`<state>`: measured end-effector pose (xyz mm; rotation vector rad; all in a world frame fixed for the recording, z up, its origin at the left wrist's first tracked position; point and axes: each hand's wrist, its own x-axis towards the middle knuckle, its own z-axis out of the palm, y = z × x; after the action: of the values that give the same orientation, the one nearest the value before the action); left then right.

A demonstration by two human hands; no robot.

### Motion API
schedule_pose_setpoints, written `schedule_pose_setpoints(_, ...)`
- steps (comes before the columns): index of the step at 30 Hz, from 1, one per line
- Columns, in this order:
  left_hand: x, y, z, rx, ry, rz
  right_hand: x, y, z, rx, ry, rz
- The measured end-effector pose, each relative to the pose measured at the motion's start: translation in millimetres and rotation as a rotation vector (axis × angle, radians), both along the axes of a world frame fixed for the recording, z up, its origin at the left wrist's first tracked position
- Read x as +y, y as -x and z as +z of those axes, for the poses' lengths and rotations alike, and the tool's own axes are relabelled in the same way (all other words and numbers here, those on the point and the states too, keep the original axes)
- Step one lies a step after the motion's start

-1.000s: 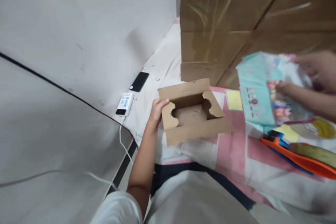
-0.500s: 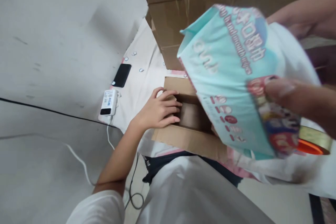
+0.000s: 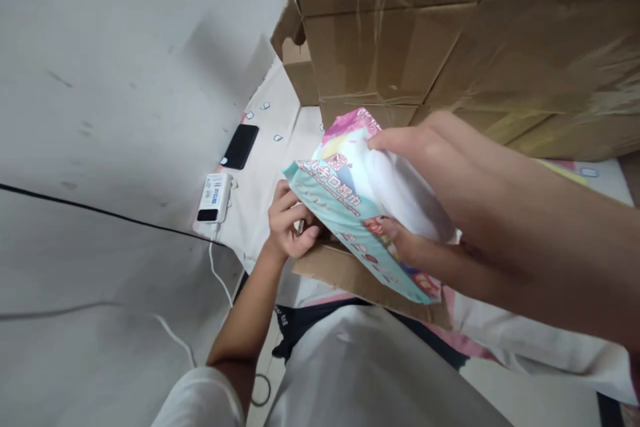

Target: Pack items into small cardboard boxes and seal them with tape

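**Teal, white and pink soft-film wipes packet [image 3: 365,223] was held over a small open brown cardboard box [image 3: 345,273]**

A wall of large, taped brown cardboard cartons [image 3: 380,53] filled the upper right of the frame, close behind the packet. At its left edge, in the upper centre, stood a smaller brown carton with raised flaps [image 3: 303,67]. Left of centre, a flat black phone [image 3: 240,147] and a white power bank with a black end [image 3: 214,197] lay near each other on a pale sheet with pink parts [image 3: 280,117], beside the grey-white wall [image 3: 100,80]. A thin white cable [image 3: 215,267] ran down from the power bank, and a thin black cord [image 3: 100,207] crossed the wall at the left. The right forearm [image 3: 550,247] covered much of the right side.

The packet was at the centre of the frame, hiding most of the box's opening; how far it reached inside could not be told. Its long axis slanted from upper left to lower right, with the teal printed side facing the lower left, the white-topped face turned up, and a pink end toward the top.

The right hand's [image 3: 475,200] grip was clamped on the packet, fingers over the top and thumb against the printed side. The left hand [image 3: 290,223] had its fingers bent at the box's left end, just beside the packet's corner; whether that grip pinched the cardboard could not be told.
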<state>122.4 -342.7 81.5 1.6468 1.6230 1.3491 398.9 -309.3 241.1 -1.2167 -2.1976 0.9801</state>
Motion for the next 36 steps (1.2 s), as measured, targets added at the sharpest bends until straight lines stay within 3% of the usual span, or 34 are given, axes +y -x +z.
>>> schedule_pose_setpoints(2,-5,-4,-10.9,-0.047,-0.186,0.032,5,12,1.5,-0.312,-0.309,0.188)
schedule_pose_setpoints(4,-6,-10,-18.0,-0.115,-0.343,0.094,10,20,-2.7,-0.502,-0.484,0.324)
schedule_pose_setpoints(9,0,-19,-17.4,-0.197,-0.436,0.107,13,35,-36.1,-0.679,-0.581,0.565)
schedule_pose_setpoints(12,2,-20,-14.0,-0.212,-0.430,0.106,8,43,-59.2,-0.774,-0.510,0.635)
schedule_pose_setpoints(17,-1,-19,-15.2,-0.240,-0.401,0.057,4,50,-88.1,-0.976,-0.241,0.700)
schedule_pose_setpoints(22,-3,-18,-18.0,-0.265,-0.396,0.043,5,43,-83.8,-0.903,-0.172,0.575)
schedule_pose_setpoints(25,-3,-18,-19.1,-0.278,-0.392,0.042,9,43,-79.9,-0.957,-0.040,0.579)
schedule_pose_setpoints(29,-4,-18,-22.1,-0.291,-0.368,0.049,17,46,-89.0,-0.931,0.104,0.608)
schedule_pose_setpoints(36,-8,-17,-22.7,-0.254,-0.319,0.036,24,68,-101.4,-0.967,0.173,0.584)
